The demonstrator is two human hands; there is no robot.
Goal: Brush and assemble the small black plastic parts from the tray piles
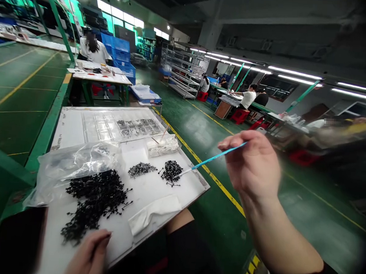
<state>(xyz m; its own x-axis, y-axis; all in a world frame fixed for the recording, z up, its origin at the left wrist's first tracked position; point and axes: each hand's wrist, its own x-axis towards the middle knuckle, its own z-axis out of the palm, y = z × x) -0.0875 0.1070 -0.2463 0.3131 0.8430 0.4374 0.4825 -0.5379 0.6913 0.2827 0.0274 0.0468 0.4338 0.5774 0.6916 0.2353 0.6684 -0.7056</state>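
My right hand is raised over the right edge of the white work board, its fingers closed on a thin blue stick with a pale, narrow tip. That tip reaches down to a small heap of black parts. Low in the view, my left hand is blurred beside a large pile of black branched parts. Its thumb and finger are pressed together, and whatever they hold is too small to make out. Between the heaps lies a patch of tiny grey-and-black pieces.
A clear plastic bag covers part of the big pile. Behind are a compartmented clear tray and a white block with thin sticks. A folded white cloth lies at the front edge. Other people sit at benches farther off.
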